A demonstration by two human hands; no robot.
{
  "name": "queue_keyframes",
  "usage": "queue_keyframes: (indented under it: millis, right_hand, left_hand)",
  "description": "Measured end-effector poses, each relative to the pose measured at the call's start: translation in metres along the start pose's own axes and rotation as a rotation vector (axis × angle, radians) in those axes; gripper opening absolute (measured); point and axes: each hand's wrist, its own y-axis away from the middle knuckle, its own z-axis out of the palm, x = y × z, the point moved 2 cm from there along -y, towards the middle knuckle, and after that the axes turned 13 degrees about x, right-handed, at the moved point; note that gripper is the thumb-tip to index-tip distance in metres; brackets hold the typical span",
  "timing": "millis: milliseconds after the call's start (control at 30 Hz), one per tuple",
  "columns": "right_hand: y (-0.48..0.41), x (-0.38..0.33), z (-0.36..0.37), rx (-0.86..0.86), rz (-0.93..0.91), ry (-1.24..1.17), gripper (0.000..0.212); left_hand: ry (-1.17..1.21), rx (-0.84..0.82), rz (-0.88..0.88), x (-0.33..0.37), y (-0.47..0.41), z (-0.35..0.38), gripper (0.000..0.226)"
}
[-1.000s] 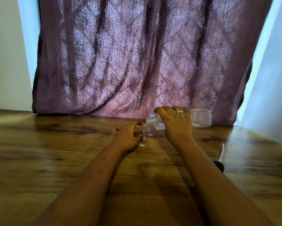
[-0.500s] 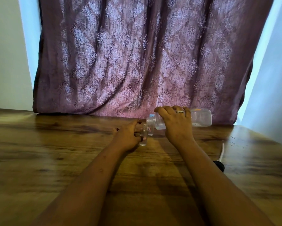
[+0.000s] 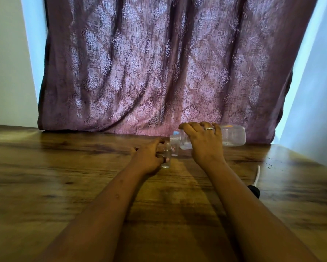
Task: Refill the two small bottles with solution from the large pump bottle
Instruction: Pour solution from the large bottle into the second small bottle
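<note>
Neither hand is shifting since the earlier frames. Left hand (image 3: 149, 157) fingers are curling round the small clear bottle (image 3: 166, 157), which is standing upright on the brown wooden table (image 3: 64, 186). Right hand (image 3: 206, 146) fingers are gripping the large clear plastic bottle (image 3: 232, 136), which is lying tipped sideways with its threaded neck at the small bottle's mouth. The small label (image 3: 173, 148) is too blurred to read.

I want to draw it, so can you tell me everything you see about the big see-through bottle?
The big bottle looks like clear plastic, with a flat base and a ridged screw neck without a pump. It is tipped almost flat above the wooden table, base to the right, open neck to the left at the top of a small bottle held by the left hand. The right hand grips its middle from above. Clear liquid seems to lie along its lower side.
</note>
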Motion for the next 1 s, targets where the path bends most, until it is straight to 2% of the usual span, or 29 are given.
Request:
queue_keyframes:
  millis: [667, 1000]
  right_hand:
    - [0.0007, 0.0015, 0.0025, 0.001, -0.002, 0.014, 0.07]
    - [0.0023, 0.0076, 0.0031, 0.008, 0.061, -0.01, 0.075]
  left_hand:
    - [0.042, -0.033, 0.005, -0.0018, -0.0015, 0.0014, 0.048]
    - [0.055, -0.053, -0.017, -0.0042, -0.0015, 0.0029, 0.061]
